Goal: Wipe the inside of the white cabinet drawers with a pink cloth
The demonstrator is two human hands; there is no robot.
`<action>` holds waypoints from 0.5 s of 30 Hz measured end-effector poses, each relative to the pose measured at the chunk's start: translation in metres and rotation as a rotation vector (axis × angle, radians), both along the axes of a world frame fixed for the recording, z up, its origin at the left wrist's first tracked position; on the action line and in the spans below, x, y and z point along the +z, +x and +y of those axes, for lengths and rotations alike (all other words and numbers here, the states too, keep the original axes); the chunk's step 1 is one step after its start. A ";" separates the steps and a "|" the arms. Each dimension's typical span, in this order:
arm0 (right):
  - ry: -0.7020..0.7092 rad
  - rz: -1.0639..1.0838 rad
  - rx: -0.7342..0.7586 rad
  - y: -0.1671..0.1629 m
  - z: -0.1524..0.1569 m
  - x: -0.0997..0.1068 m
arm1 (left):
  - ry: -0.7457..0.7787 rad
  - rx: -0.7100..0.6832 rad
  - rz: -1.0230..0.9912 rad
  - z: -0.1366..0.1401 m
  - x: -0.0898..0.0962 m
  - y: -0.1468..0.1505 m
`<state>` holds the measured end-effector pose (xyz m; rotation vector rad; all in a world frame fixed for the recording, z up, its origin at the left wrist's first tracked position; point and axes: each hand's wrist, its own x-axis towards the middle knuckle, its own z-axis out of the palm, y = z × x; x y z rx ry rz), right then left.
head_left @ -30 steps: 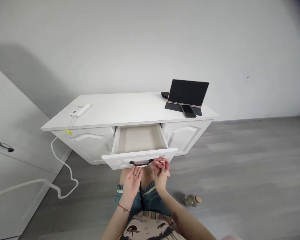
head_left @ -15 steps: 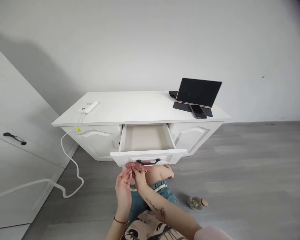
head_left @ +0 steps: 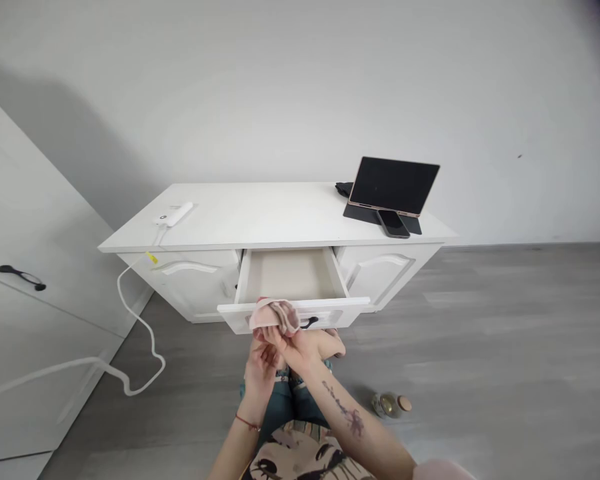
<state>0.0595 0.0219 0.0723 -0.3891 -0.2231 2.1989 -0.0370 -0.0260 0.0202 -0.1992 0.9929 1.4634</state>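
A small folded pink cloth [head_left: 275, 315], pale on the upper side with some redder pink at its edges, is in my right hand [head_left: 293, 348]. It is held just in front of the pulled-out drawer [head_left: 293, 305], covering part of the drawer front and its black handle [head_left: 309, 323]. My right fingers grip the bundle from below. Just under it, my left hand [head_left: 261, 367] has its fingers loosely bent and apart, close to the right hand, with no clear hold on the cloth. The drawer's pale floor shows nothing lying on it.
On the white cabinet [head_left: 250, 213] are a tablet on a stand [head_left: 395, 187], a phone [head_left: 393, 224], a black item [head_left: 343, 189] and a white device [head_left: 175, 215] with a cable [head_left: 153, 340]. A corked glass jar [head_left: 390, 405] stands on the floor. A wardrobe [head_left: 40, 220] is at left.
The pink cloth has come up from below the drawer handle to the drawer's front edge, with its pale side now showing. My right hand has risen with it; my left hand has moved slightly right.
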 end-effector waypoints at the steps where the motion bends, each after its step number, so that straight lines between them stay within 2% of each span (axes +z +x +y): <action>1: 0.039 -0.027 0.005 0.011 -0.002 0.002 | 0.006 -0.022 -0.041 0.007 0.002 0.006; 6: 0.313 -0.301 -0.133 0.060 -0.003 0.001 | 0.041 -0.093 -0.124 0.030 0.010 0.026; 8: 0.351 -0.352 -0.163 0.082 -0.001 -0.001 | 0.054 -0.138 -0.134 0.033 0.012 0.029; 11: 0.376 -0.407 -0.214 0.118 0.003 -0.005 | 0.065 -0.131 -0.135 0.035 0.016 0.033; 15: 0.501 -0.656 -0.376 0.171 0.010 -0.015 | 0.061 -0.107 -0.088 0.039 0.021 0.038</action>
